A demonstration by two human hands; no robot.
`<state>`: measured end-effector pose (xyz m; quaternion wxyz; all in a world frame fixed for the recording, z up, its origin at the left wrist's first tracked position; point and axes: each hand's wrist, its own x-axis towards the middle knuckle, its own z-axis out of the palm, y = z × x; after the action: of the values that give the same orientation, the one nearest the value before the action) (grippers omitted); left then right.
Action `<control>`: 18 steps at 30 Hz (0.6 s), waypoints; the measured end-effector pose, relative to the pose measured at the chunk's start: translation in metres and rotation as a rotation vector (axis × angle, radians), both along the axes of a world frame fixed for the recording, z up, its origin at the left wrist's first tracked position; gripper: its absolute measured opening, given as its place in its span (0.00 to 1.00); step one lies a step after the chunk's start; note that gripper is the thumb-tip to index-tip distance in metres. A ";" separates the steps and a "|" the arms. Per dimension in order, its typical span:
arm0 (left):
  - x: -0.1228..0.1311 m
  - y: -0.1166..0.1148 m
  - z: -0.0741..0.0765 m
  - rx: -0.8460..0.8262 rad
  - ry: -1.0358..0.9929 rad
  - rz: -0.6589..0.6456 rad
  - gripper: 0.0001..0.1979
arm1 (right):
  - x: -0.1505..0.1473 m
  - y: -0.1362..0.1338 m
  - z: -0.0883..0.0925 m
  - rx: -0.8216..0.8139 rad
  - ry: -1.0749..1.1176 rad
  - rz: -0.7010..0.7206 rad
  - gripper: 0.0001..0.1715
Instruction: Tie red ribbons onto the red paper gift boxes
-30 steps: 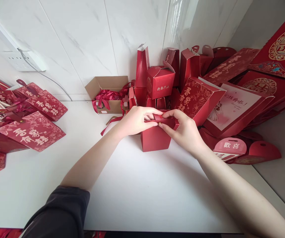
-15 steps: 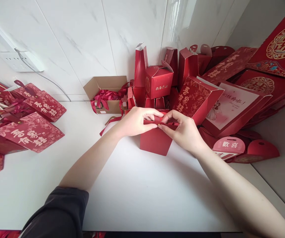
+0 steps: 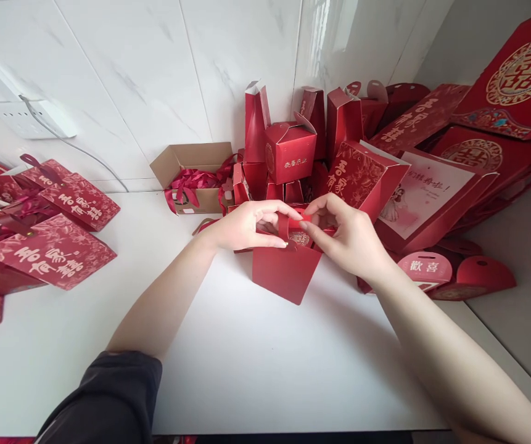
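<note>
A plain red gift box (image 3: 284, 274) stands on the white table in front of me, its gold double-happiness emblem (image 3: 300, 239) showing between my hands. A dark red strap (image 3: 284, 226) rises at its top edge. My left hand (image 3: 253, 225) is curled around the strap, thumb on the box's top edge and index finger reaching across. With thumb and forefinger, my right hand (image 3: 343, 233) pinches a bright red strip (image 3: 308, 219) at the top. The fingers partly hide the strip and the box's opening.
An open cardboard box (image 3: 200, 161) of crimson ribbon (image 3: 203, 183) stands by the tiled wall. Red boxes (image 3: 290, 151) and bags (image 3: 362, 179) crowd the back and right. Strapped floral bags (image 3: 52, 253) lie left, below a wall socket (image 3: 34, 118) with a cable.
My hands have drawn slightly apart at the box top, and the gold emblem has come into sight. The box's front leans more toward me. The whole view has shifted a little.
</note>
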<state>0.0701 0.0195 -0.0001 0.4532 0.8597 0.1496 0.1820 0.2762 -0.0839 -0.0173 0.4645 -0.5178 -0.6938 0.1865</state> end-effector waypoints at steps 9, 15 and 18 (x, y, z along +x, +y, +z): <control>-0.007 -0.003 0.008 -0.149 0.090 -0.182 0.34 | -0.010 0.000 -0.006 -0.044 -0.094 0.041 0.06; -0.008 -0.001 0.008 -0.208 0.108 -0.214 0.41 | -0.014 -0.009 -0.001 -0.211 0.115 0.165 0.07; -0.008 0.000 0.008 -0.215 0.109 -0.219 0.39 | -0.015 -0.012 0.001 -0.236 0.111 0.197 0.06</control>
<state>0.0621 0.0195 0.0075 0.5507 0.8261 0.0979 0.0677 0.2609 -0.0955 -0.0160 0.4176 -0.4873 -0.6877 0.3396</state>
